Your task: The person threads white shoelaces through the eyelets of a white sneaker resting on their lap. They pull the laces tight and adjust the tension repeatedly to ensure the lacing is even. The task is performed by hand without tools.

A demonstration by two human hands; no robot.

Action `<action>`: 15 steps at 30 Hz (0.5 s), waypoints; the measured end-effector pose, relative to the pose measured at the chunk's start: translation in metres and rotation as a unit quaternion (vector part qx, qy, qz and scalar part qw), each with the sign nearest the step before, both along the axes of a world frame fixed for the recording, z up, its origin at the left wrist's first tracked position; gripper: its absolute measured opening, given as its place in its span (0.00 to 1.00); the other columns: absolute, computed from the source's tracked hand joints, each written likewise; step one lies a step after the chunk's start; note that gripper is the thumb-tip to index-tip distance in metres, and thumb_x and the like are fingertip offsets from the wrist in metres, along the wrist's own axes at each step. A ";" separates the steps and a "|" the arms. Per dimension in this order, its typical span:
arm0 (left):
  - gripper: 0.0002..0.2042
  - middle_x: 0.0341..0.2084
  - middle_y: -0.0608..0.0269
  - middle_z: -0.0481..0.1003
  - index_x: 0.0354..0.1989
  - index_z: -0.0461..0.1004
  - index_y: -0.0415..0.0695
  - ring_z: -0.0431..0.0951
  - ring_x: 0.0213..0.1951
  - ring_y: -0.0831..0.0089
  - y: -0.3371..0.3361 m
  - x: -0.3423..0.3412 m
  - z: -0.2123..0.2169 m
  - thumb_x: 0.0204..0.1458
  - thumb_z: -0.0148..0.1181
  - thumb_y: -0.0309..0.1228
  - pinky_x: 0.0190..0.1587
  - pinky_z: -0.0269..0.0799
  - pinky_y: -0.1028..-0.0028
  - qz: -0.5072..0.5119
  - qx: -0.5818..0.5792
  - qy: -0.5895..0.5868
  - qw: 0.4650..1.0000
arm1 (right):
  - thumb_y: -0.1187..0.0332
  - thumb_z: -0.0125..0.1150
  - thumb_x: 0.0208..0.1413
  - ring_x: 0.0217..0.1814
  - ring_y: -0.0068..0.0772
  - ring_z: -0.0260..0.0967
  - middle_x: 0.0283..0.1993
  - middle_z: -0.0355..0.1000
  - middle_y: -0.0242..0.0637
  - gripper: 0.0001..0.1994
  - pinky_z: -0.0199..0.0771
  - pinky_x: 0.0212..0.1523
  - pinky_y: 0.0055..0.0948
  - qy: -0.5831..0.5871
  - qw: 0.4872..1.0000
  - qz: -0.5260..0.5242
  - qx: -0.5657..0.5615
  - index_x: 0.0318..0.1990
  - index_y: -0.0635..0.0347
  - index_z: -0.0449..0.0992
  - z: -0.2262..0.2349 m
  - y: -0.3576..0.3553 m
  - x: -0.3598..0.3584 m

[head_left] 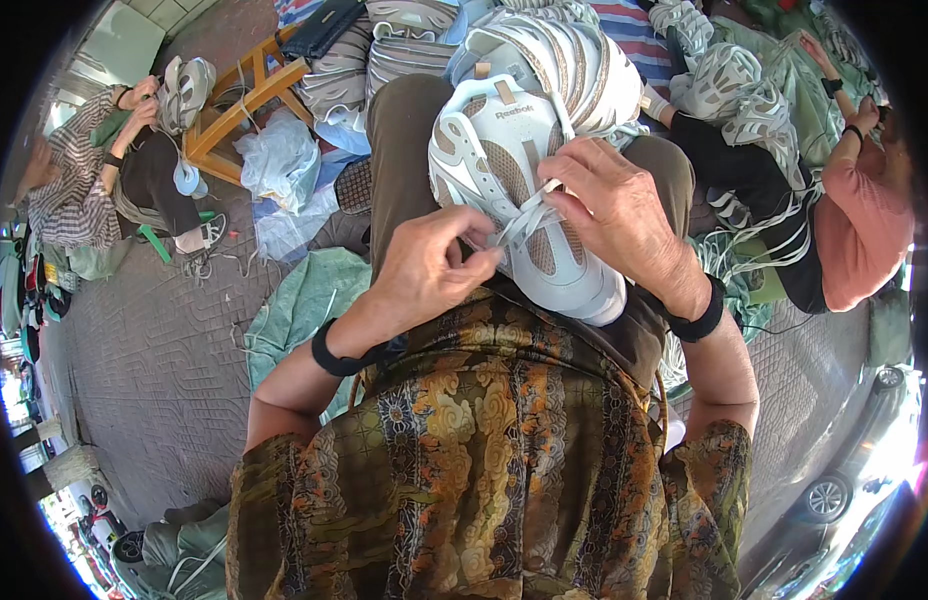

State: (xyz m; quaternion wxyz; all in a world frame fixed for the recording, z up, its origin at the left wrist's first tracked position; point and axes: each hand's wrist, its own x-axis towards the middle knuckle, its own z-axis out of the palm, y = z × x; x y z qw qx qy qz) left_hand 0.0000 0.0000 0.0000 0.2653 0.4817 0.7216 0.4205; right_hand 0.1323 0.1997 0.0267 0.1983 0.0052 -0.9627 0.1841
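A white and beige sneaker (500, 165) lies across my lap, its grey toe toward me and its tongue pointing away. White shoelace (525, 219) crosses over the tongue in the middle of the shoe. My right hand (612, 200) pinches the lace between thumb and forefinger, above the right side of the shoe. At the shoe's left side my left hand (436, 258) has its thumb and fingers closed around another part of the lace, slightly blurred. Past the tongue, a stack of similar white and tan shoe parts (584, 75) leans against my knees.
More shoe parts (409, 55) are piled ahead. A wooden stool (246, 110) and a clear plastic bag (281, 165) stand front left; a green sack (302, 310) lies beside me. One person (79, 200) sits left, another (864, 220) right, near loose laces (759, 240).
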 end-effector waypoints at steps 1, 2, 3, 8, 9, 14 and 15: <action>0.05 0.28 0.59 0.78 0.35 0.75 0.40 0.77 0.23 0.68 0.005 0.004 -0.001 0.51 0.60 0.27 0.26 0.72 0.70 -0.001 0.029 0.042 0.999 | 0.76 0.62 0.49 0.42 0.41 0.70 0.40 0.68 0.38 0.10 0.73 0.40 0.35 0.012 1.000 0.006 0.022 0.39 0.60 0.71 -0.001 0.000 -0.002; 0.05 0.27 0.57 0.78 0.34 0.74 0.39 0.77 0.22 0.68 0.008 0.006 -0.001 0.50 0.61 0.26 0.25 0.71 0.70 -0.001 0.057 0.083 0.995 | 0.76 0.62 0.48 0.40 0.41 0.70 0.39 0.67 0.38 0.08 0.73 0.39 0.37 0.024 0.999 0.013 0.043 0.36 0.61 0.71 -0.001 0.000 -0.003; 0.05 0.27 0.57 0.78 0.33 0.74 0.39 0.77 0.22 0.67 0.010 0.002 -0.005 0.50 0.61 0.26 0.25 0.71 0.71 -0.002 0.075 0.121 0.990 | 0.76 0.62 0.49 0.39 0.43 0.70 0.38 0.66 0.39 0.08 0.73 0.37 0.37 0.029 0.998 0.015 0.044 0.36 0.61 0.70 -0.004 -0.001 -0.006; 0.03 0.24 0.60 0.77 0.32 0.74 0.38 0.75 0.21 0.72 0.009 -0.003 -0.012 0.51 0.59 0.23 0.26 0.70 0.75 -0.009 0.102 0.095 0.990 | 0.78 0.58 0.52 0.32 0.49 0.70 0.38 0.65 0.41 0.08 0.71 0.31 0.40 -0.002 1.000 -0.004 0.004 0.37 0.62 0.67 -0.012 -0.006 -0.006; 0.03 0.24 0.63 0.77 0.32 0.75 0.38 0.73 0.21 0.76 0.007 -0.006 -0.010 0.52 0.59 0.24 0.25 0.68 0.76 -0.016 0.069 0.023 0.997 | 0.78 0.58 0.52 0.31 0.49 0.70 0.37 0.65 0.41 0.07 0.71 0.30 0.40 -0.013 1.000 -0.008 0.004 0.37 0.62 0.67 -0.012 -0.006 -0.006; 0.03 0.24 0.68 0.76 0.34 0.75 0.39 0.67 0.19 0.87 -0.006 -0.027 -0.003 0.55 0.57 0.25 0.21 0.62 0.85 -0.053 -0.031 -0.246 0.967 | 0.79 0.57 0.49 0.24 0.50 0.70 0.31 0.68 0.43 0.09 0.72 0.25 0.40 0.000 0.999 0.032 -0.009 0.37 0.61 0.64 -0.010 -0.002 -0.009; 0.04 0.24 0.67 0.76 0.36 0.75 0.39 0.67 0.19 0.88 -0.008 -0.029 -0.001 0.55 0.57 0.25 0.21 0.61 0.86 -0.059 -0.048 -0.274 0.959 | 0.78 0.57 0.50 0.23 0.45 0.70 0.30 0.68 0.41 0.09 0.71 0.25 0.38 -0.001 0.998 0.044 -0.047 0.37 0.60 0.65 -0.009 -0.002 -0.010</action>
